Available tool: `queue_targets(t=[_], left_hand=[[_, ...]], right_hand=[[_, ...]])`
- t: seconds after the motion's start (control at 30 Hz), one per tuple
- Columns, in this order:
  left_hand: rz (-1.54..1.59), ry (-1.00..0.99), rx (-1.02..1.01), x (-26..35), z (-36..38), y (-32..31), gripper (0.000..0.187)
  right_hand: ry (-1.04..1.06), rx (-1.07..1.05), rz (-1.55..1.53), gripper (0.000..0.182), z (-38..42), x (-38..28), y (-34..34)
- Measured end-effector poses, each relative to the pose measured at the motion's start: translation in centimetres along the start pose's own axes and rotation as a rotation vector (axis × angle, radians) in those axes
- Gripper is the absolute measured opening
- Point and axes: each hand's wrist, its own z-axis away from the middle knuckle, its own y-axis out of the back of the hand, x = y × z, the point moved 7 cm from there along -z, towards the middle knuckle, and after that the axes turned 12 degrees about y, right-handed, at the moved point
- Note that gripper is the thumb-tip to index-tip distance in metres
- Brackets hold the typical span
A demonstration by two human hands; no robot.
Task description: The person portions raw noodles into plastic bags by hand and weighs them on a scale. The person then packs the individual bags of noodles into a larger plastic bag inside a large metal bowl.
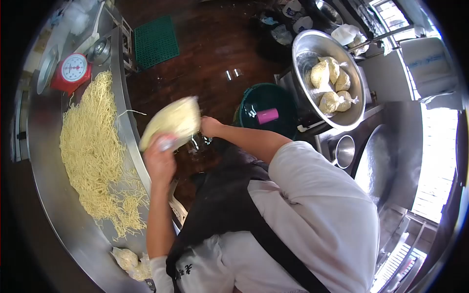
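A clear plastic bag of noodles, blurred by motion, is held up in front of my apron, beside the edge of the metal table. My left hand is closed on its lower left end, where the plastic looks bunched. At the bag's right edge, my right hand is closed on the plastic; its fingertips are partly hidden. A large heap of loose yellow noodles is spread over the table to the left of my hands.
A red dial scale and a metal bowl stand at the table's far end. Tied noodle bags lie near me. On the right, a big steel basin contains several tied bags; a green tub holds a pink cup.
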Motion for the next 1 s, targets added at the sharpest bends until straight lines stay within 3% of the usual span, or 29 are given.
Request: queue_targets(t=[0.03, 0.07, 0.1, 0.13, 0.17, 0.23, 0.3, 0.37, 0.4, 0.43, 0.47, 0.5, 0.53, 0.57, 0.6, 0.63, 0.67, 0.7, 0.73, 0.77, 0.8, 0.9, 0.93, 1.0], left_hand=[[0.070, 0.027, -0.120, 5.6, -1.4, -2.8, 0.012], [0.139, -0.218, -0.252, 9.0, -1.9, -6.1, 0.019], [0.164, -0.360, -0.381, 12.7, -1.7, -8.9, 0.041], [0.311, -0.379, -0.610, 16.8, -1.2, -10.3, 0.075], [0.476, -0.557, -0.650, 18.9, -0.7, -10.5, 0.092], [0.478, -0.548, -0.592, 18.6, -0.9, -8.1, 0.094], [0.419, -0.311, -0.423, 12.4, -1.3, -4.8, 0.089], [0.367, 0.027, -0.167, 3.8, 0.7, 0.6, 0.084], [0.305, 0.091, 0.037, -0.7, 3.4, 3.2, 0.080], [0.324, 0.254, 0.222, -4.9, 6.9, 6.3, 0.075], [0.325, 0.440, 0.331, -9.9, 10.8, 9.2, 0.076], [0.094, 0.687, 0.537, -15.1, 16.8, 11.7, 0.076], [0.261, 0.957, 0.698, -16.5, 22.7, 15.8, 0.078], [0.249, 1.001, 0.933, -22.3, 29.7, 17.8, 0.081], [-0.296, 0.957, 1.139, -23.7, 36.6, 20.6, 0.084], [-0.450, 1.122, 1.203, -24.8, 43.2, 22.8, 0.089], [-0.656, 1.190, 1.286, -27.4, 50.1, 23.6, 0.100], [-0.613, 1.625, 1.169, -27.2, 54.6, 24.1, 0.113], [-0.669, 1.917, 0.982, -27.6, 58.4, 23.7, 0.123], [-0.640, 1.973, 0.841, -28.6, 61.4, 23.0, 0.127], [-0.867, 1.962, 0.756, -26.7, 61.5, 23.6, 0.095], [-0.521, 1.513, 1.022, -33.7, 69.5, 24.1, 0.050], [-0.591, 1.421, 1.192, -29.1, 65.9, 26.4, 0.021], [-0.268, 1.330, 1.202, -26.3, 63.8, 27.8, 0.020]], right_hand=[[0.211, 0.142, -0.014, 0.027, 0.8, 0.8, 0.0], [0.262, 0.158, -0.048, 0.026, 1.0, 1.3, 0.3], [0.123, 0.071, -0.076, 0.026, 0.6, 1.9, 0.8], [0.043, 0.005, -0.104, 0.026, 0.5, 2.5, 0.7], [0.008, -0.048, -0.131, 0.025, 0.5, 1.9, 1.0], [0.071, -0.137, -0.180, 0.024, 0.8, 1.0, 0.7], [0.276, -0.238, -0.179, 0.024, 0.3, -1.7, 0.1], [0.483, -0.342, -0.185, 0.023, -1.0, -4.6, -1.8], [0.508, -0.398, -0.225, 0.023, -1.5, -6.7, -2.4], [-0.183, -0.512, -0.529, 0.020, -0.9, -4.6, -4.0], [-0.110, -0.576, -0.508, 0.018, -2.1, -7.3, -5.7], [-0.055, -0.609, -0.477, 0.017, -2.8, -9.5, -6.3], [-0.009, -0.626, -0.441, 0.015, -3.5, -11.5, -6.7], [0.024, -0.681, -0.440, 0.016, -4.5, -13.6, -8.6], [0.057, -0.738, -0.440, 0.016, -5.2, -16.2, -10.3], [0.087, -0.792, -0.440, 0.017, -5.8, -18.7, -12.1], [0.282, -0.781, -0.355, 0.017, -6.8, -21.4, -13.7], [0.504, -0.763, -0.287, 0.018, -7.5, -26.6, -14.2], [0.548, -0.816, -0.288, 0.018, -7.9, -30.3, -15.8], [0.554, -0.848, -0.300, 0.018, -8.0, -32.7, -18.1], [0.561, -0.874, -0.313, 0.018, -8.3, -34.9, -20.3], [0.638, -0.936, -0.345, 0.013, -7.3, -42.9, -25.9], [0.651, -0.953, -0.321, 0.012, -6.5, -44.8, -27.7], [0.714, -1.042, -0.385, 0.027, -3.7, -49.3, -30.1]])
